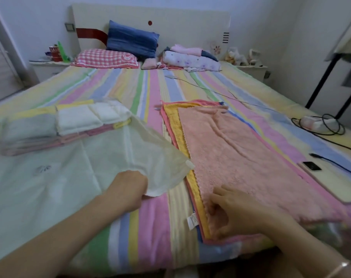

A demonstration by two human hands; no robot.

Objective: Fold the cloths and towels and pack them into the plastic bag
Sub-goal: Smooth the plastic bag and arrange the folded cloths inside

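Our left grip [130,187] holds the edge of the plastic bag [70,157]; our right grip [237,213] pinches the near end of the pink towel [241,153]. The towel's length runs away from us, just right of the bag.

The bedsheet [150,217] across the frame was matt striped woven cloth. At lower left lay a pale cloth [110,149], thin, smooth and slightly sheer. Right of centre, the pink towel [241,153] had a soft, fluffy nap, and the yellow towel [176,127] under it looked rougher, looped terry. At middle left, a clear plastic bag [30,127] gave a faint sheen. The phone [311,165] at right had a glossy black face. The headboard [180,21] at top looked smooth and hard. A bracelet [339,266] at lower right shone like metal.
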